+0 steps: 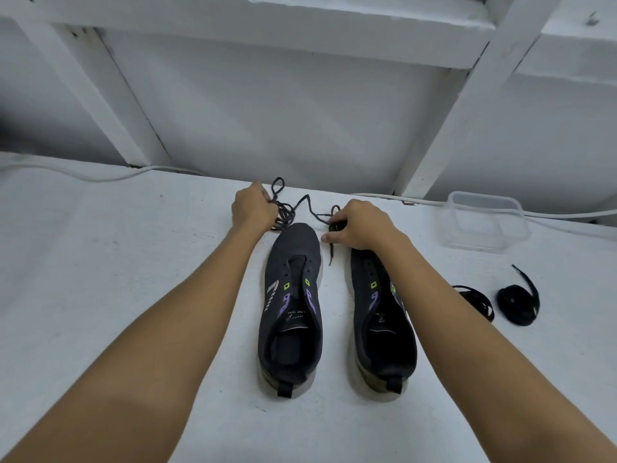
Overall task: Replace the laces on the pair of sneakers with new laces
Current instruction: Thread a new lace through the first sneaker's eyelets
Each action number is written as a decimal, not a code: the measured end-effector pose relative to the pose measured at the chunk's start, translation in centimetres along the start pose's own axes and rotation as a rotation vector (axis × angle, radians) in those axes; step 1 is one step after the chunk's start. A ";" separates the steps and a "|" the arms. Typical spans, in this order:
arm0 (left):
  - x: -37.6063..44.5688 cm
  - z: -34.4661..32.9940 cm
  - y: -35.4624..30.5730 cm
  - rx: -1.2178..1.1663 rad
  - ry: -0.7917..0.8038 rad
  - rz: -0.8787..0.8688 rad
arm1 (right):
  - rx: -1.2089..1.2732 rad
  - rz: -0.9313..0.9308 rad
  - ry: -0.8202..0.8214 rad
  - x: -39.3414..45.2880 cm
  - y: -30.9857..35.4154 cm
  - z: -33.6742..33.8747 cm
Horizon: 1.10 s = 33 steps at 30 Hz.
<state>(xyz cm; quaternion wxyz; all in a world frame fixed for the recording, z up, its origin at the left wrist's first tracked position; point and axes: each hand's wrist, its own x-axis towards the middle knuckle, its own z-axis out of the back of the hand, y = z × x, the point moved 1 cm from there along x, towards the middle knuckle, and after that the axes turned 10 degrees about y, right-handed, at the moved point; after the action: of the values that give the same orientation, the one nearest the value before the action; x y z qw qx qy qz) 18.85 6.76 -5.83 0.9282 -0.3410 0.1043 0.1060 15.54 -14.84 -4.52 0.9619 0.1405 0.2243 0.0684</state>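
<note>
Gathering the old laces [302, 208] beyond the toes, the left hand [253, 210] and right hand [359, 225] each grip a bunch. The new laces [517, 304] lie coiled on the worktop [117, 262] well right of both sneakers [290, 305], nearer the right hand.

- White work surface [100, 295] spreads across your lower view; scuffed and speckled in places
- Clear plastic container [485, 222] sits open-topped at your far right, near the back edge; nothing visible inside
- White cable [83, 175] runs along the back edge on your left; another white cable [567, 214] passes just behind the container on your right
- White wall panel [283, 121] rises behind the surface; white diagonal braces [467, 105] cross it on both sides, meeting a horizontal white beam [267, 31] at the top of your view
</note>
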 end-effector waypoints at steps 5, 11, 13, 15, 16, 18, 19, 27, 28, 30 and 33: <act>-0.6 0.0 1.3 0.045 0.100 -0.091 | -0.018 -0.007 -0.106 -0.3 0.7 -0.3; -1.2 0.8 1.4 0.027 0.055 -0.102 | 0.045 0.035 -0.216 -0.4 1.4 -0.2; -1.3 1.1 1.5 0.090 0.065 -0.101 | 0.095 0.069 -0.273 -0.3 1.6 -0.3; -1.4 1.2 1.3 0.147 0.072 -0.155 | 0.139 0.129 -0.288 -0.3 2.0 -0.2; -1.4 1.3 1.0 0.147 0.086 -0.230 | 0.151 0.157 -0.277 -0.3 2.4 0.0; -1.6 1.1 0.2 0.115 0.151 -0.409 | 0.175 0.189 -0.249 -0.4 3.0 0.6; -1.7 1.0 -0.2 0.089 0.191 -0.479 | 0.192 0.198 -0.239 -0.5 3.3 1.0; -3.6 2.1 -1.6 -0.107 0.264 -0.441 | 0.403 0.096 -0.293 -2.4 1.8 3.4; -3.7 2.4 -1.4 -0.117 0.272 -0.422 | 0.422 0.076 -0.307 -2.6 1.1 3.5; -3.9 3.1 -1.2 -0.145 0.275 -0.401 | 0.445 0.036 -0.315 -3.2 0.2 3.5; -4.6 4.0 -1.2 -0.162 0.262 -0.415 | 0.529 0.021 -0.297 -4.0 -0.5 3.2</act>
<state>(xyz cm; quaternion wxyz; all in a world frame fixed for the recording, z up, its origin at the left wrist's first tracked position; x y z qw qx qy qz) 15.26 7.88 -0.88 0.8783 -0.4392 0.1424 -0.1239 13.42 -16.90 -0.32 0.9135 0.3969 0.0898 -0.0037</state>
